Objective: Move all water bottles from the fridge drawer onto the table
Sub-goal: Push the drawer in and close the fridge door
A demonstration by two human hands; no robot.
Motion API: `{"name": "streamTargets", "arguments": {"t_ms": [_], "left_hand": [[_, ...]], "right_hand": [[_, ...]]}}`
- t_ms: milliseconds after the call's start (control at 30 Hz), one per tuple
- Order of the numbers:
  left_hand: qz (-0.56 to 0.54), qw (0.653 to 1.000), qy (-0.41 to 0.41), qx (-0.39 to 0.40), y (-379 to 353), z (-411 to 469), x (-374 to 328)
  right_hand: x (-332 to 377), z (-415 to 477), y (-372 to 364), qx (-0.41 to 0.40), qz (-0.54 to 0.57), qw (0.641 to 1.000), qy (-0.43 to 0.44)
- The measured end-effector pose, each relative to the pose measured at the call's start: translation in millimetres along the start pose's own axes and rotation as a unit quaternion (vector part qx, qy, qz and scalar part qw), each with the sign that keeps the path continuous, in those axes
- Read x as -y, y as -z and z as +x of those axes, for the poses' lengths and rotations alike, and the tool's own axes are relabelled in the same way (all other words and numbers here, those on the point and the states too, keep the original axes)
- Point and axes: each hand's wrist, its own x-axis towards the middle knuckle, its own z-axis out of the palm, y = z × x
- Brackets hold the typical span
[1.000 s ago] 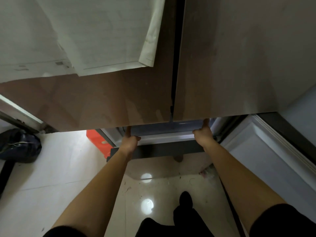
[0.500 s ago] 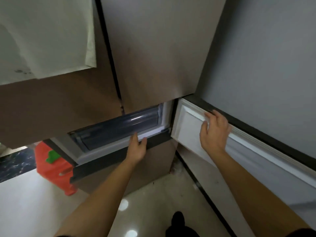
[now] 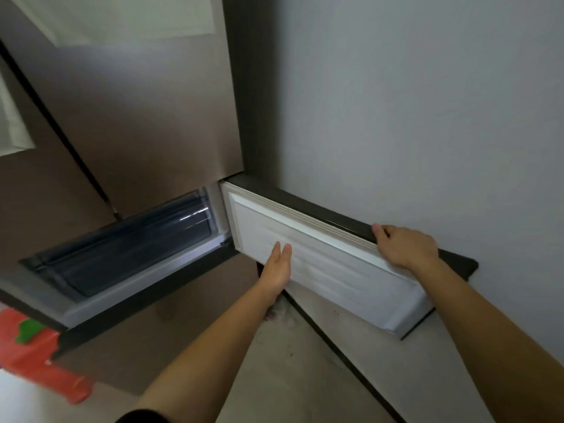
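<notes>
Grey wall (image 3: 427, 117), pale floor (image 3: 290, 377) | drawer (image 3: 122, 251) sits in the open bay, dark front hiding any bottles | your left hand (image 3: 276, 270) lies flat, fingers straight, on the door (image 3: 335, 276) liner | your right hand (image 3: 406, 247) fingers curl over the door's top edge

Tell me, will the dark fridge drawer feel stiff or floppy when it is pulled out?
Probably stiff: the fridge drawer looks like moulded translucent plastic with a ribbed rim. It likely slides straight, sitting in a white frame. Weight unclear: contents are hidden.
</notes>
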Motion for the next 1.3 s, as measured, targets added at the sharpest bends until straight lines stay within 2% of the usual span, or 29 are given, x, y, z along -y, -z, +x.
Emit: {"name": "streamTargets", "arguments": {"t_ms": [67, 133, 200, 267, 367, 533, 633, 767, 900, 1000, 1133, 1300], "left_hand": [[-0.027, 0.999, 0.041, 0.008, -42, -14, 0], [-0.060, 0.997, 0.051, -0.003, -73, -27, 4], [-0.112, 0.991, 0.056, -0.044, -86, -36, 10], [-0.140, 0.983, 0.080, -0.090, -79, -44, 20], [-0.167, 0.978, 0.082, -0.098, -63, -68, 32], [-0.169, 0.978, 0.071, -0.104, -34, -121, 57], [-0.176, 0.974, 0.095, -0.108, 0, -154, 72], [-0.154, 0.971, 0.107, -0.146, 66, -189, 93], [-0.115, 0.960, 0.110, -0.232, 154, -220, 107], [-0.125, 0.959, 0.115, -0.225, 223, -238, 119], [-0.127, 0.945, 0.129, -0.272, 303, -257, 132], [-0.204, 0.937, 0.065, -0.275, 368, -250, 146]], "right_hand": [[-15, -6, 7, 0.074, 0.053, 0.995, 0.031], [-26, -12, 5, 0.168, 0.139, 0.974, 0.065], [-32, -20, -4, 0.253, 0.221, 0.938, 0.088], [-29, -35, -17, 0.328, 0.315, 0.886, 0.094], [-11, -55, -44, 0.373, 0.379, 0.832, 0.158], [54, -88, -84, 0.369, 0.468, 0.776, 0.205], [100, -112, -95, 0.364, 0.476, 0.779, 0.185], [163, -141, -119, 0.341, 0.448, 0.808, 0.172], [236, -169, -136, 0.314, 0.447, 0.820, 0.172], [295, -182, -148, 0.311, 0.476, 0.807, 0.159], [369, -191, -163, 0.317, 0.523, 0.783, 0.113], [451, -198, -165, 0.295, 0.571, 0.763, 0.067]]}}
